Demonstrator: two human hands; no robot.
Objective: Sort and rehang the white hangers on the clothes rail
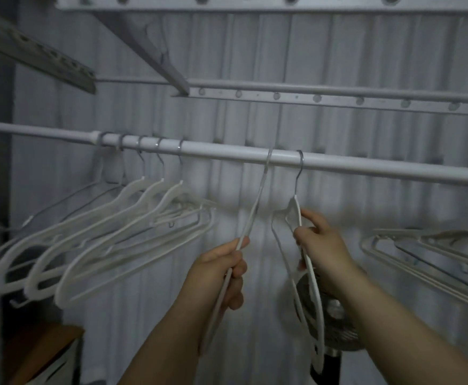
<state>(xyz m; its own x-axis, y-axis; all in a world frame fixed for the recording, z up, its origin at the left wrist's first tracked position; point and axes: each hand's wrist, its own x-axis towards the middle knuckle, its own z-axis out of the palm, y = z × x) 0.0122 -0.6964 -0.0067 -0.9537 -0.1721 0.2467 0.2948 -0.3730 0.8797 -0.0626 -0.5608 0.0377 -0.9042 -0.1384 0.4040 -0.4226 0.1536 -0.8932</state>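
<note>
1. Fingers of the left hand (pixel 221 273) curl round a thin white hanger (pixel 256 201), which is hooked on the white round metal rail (pixel 221 152) above them.
2. Fingers of the right hand (pixel 321 245) pinch a white plastic hanger with a metal hook (pixel 297 209), hung on the rail just right of the first.

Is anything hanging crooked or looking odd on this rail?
Yes. The left bunch of hangers slants sideways instead of hanging straight below the rail, hooks crowded together. The two middle hangers tilt only because the left hand and right hand hold them.
</note>
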